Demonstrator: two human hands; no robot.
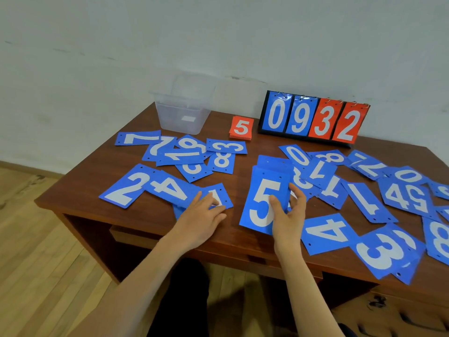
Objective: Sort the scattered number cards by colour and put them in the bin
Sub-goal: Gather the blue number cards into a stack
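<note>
Dark wooden table (262, 146) fills the view, strewn with blue number cards (124, 188). The right hand (289, 215) holds a blue stack (260, 186) with a 5 on top, near the middle of the front edge. Its thumb lies across the face and its fingers curl round the right side, so the grip is closed on the stack. The left hand (204, 215) lies just to the left with its fingers nearly straight, pressing flat on a blue card (220, 193) that overlaps a 4. It pinches nothing.

The step in hand seems to be gathering the blues into one pile. To do it well, the left fingers should slide the card clear of its neighbours toward the table edge and lift it by a corner. It then goes square on the stack, punched holes all at one end, while the right hand loosens only enough to let it in. The overlapped heaps at the left rear and on the right are better peeled from the top than dragged, or cards may slip off the edge.

A red stack (241, 128), also topped by a 5, sits squared up at the back. It lies between a clear bin (182, 117) on the left and a flip scoreboard (313, 120) reading 0932 on the right. Whether the bin holds anything cannot be told. Behind stands a pale wall (218, 45), and at lower left is a light plank floor (48, 239).
</note>
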